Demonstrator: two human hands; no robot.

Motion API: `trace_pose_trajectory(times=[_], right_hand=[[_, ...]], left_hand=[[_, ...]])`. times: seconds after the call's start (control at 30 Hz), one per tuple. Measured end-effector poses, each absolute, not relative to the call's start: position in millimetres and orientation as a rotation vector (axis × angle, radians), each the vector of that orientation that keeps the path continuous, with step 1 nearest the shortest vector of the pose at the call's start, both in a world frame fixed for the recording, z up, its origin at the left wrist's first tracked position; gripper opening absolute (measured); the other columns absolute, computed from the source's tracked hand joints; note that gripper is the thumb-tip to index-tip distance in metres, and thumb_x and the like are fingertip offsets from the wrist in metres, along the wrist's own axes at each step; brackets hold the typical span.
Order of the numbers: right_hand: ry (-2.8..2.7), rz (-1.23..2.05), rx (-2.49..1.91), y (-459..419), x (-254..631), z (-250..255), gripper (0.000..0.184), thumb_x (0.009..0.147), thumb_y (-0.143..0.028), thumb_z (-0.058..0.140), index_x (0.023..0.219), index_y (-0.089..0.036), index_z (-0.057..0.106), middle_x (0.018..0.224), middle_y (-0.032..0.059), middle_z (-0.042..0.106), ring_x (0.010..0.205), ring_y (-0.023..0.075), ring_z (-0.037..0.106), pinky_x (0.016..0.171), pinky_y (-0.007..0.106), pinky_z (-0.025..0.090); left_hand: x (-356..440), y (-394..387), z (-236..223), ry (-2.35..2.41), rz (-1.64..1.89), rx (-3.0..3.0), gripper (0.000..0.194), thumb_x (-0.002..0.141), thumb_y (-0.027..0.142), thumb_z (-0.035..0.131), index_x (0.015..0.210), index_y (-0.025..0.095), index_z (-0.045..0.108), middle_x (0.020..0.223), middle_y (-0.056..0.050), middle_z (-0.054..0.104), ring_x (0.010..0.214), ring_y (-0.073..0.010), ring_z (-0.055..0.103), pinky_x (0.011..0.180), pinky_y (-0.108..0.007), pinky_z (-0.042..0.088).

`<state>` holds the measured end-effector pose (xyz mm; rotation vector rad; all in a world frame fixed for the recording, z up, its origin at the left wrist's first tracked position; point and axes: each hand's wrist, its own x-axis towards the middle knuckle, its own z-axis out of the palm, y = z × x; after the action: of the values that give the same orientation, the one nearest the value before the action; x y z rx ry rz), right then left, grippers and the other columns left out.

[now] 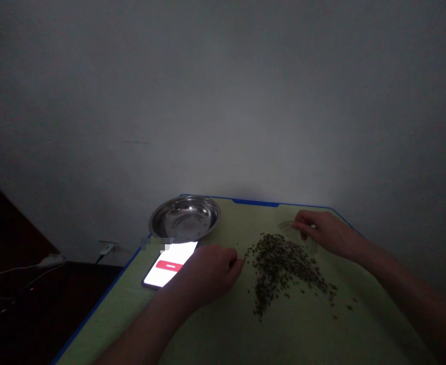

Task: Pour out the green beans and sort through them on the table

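A heap of small dark-green grains lies spread on a pale green table with a blue edge. My left hand rests on the table just left of the heap, fingers curled under in a loose fist. My right hand is at the far right of the heap, fingers pinched on the rim of a small clear dish that is hard to make out. A shiny steel bowl stands at the table's far left corner.
A phone with a lit white screen and a red bar lies between the steel bowl and my left hand. A plain wall rises right behind the table. Left of the table the floor is dark, with cables and a socket.
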<state>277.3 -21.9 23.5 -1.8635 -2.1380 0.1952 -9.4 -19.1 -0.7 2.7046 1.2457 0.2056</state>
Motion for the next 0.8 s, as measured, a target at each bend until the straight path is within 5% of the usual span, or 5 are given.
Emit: trace_pose_trajectory(times=[0.2, 0.47, 0.63, 0.8], right_hand=[[-1.974, 0.45, -2.034, 36.7, 283.9, 18.0, 0.024, 0.093, -0.031, 0.04, 0.092, -0.015, 0.058, 0.078, 0.0053, 0.07, 0.042, 0.0082, 0.053, 0.049, 0.025, 0.045], [-2.036, 0.688, -2.117, 78.3, 268.7, -6.7, 0.032, 0.09, -0.034, 0.055, 0.117, -0.018, 0.057, 0.118, 0.0078, 0.059, 0.096, 0.0207, 0.06, 0.08, 0.041, 0.052], [-2.207, 0.671, -1.946, 80.7, 235.5, -8.8, 0.029, 0.09, -0.035, 0.055, 0.112, -0.016, 0.059, 0.11, 0.0066, 0.062, 0.09, 0.0187, 0.062, 0.077, 0.039, 0.052], [-2.357, 0.543, -1.681, 72.9, 200.2, -7.8, 0.02, 0.084, -0.026, 0.056, 0.092, -0.015, 0.071, 0.081, 0.0054, 0.071, 0.073, 0.0158, 0.062, 0.068, 0.028, 0.046]], left_hand=[[-12.1, -17.7, -0.1, 1.293, 0.217, 2.724, 0.043, 0.093, 0.04, 0.033, 0.071, 0.018, 0.062, 0.059, -0.003, 0.055, 0.05, -0.0133, 0.044, 0.05, -0.028, 0.026], [-15.1, -17.9, 5.5, 1.311, 0.248, 2.735, 0.04, 0.093, 0.039, 0.034, 0.069, 0.019, 0.059, 0.055, -0.002, 0.05, 0.048, -0.0125, 0.04, 0.05, -0.028, 0.019], [-15.4, -18.0, 5.1, 1.285, 0.313, 2.722, 0.038, 0.092, 0.036, 0.036, 0.067, 0.018, 0.056, 0.056, -0.001, 0.052, 0.049, -0.0117, 0.041, 0.05, -0.029, 0.018], [-15.7, -17.2, 6.5, 1.301, 0.424, 2.729, 0.038, 0.092, 0.035, 0.037, 0.063, 0.018, 0.054, 0.055, 0.0, 0.052, 0.049, -0.0107, 0.042, 0.05, -0.028, 0.015]])
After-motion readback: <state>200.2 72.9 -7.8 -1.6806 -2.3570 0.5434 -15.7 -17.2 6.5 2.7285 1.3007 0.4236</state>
